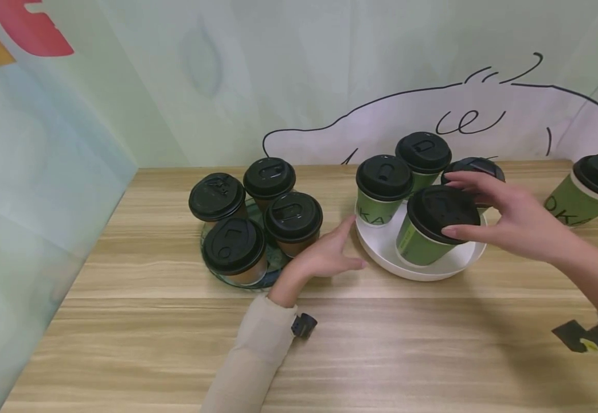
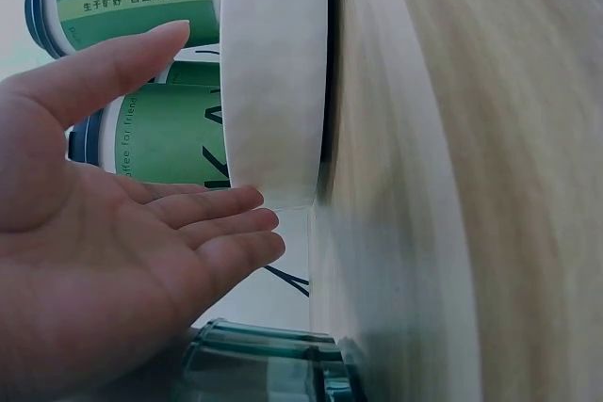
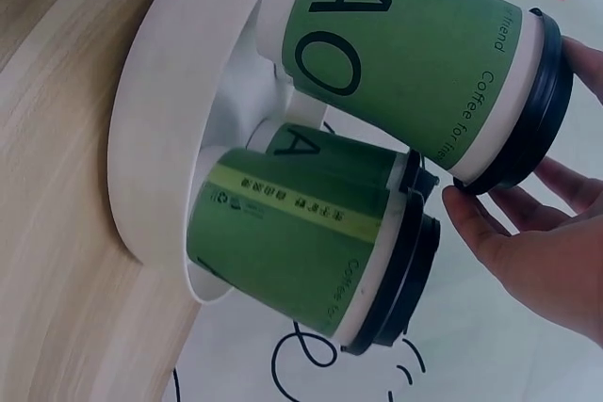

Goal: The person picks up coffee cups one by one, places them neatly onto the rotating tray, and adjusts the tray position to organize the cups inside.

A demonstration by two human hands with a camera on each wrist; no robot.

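Observation:
My right hand (image 1: 515,221) grips the black lid of a green paper coffee cup (image 1: 418,244), thumb on the near side and fingers behind. This cup leans within the round white tray (image 1: 381,249), its base near the tray's front; the right wrist view shows the lid (image 3: 528,115) between thumb and fingers. Behind it on the tray are three more green lidded cups, one (image 1: 376,211) at the left and one (image 1: 476,166) partly hidden by my right hand. My left hand (image 1: 329,252) has its fingers extended at the tray's left side, holding nothing.
Left of the white tray, a bluish-green glass tray (image 1: 274,259) bears several brown cups with black lids, close to my left forearm. Another green cup (image 1: 582,195) leans at the far right. A printed backdrop (image 1: 304,74) rises behind the wooden table (image 1: 139,321).

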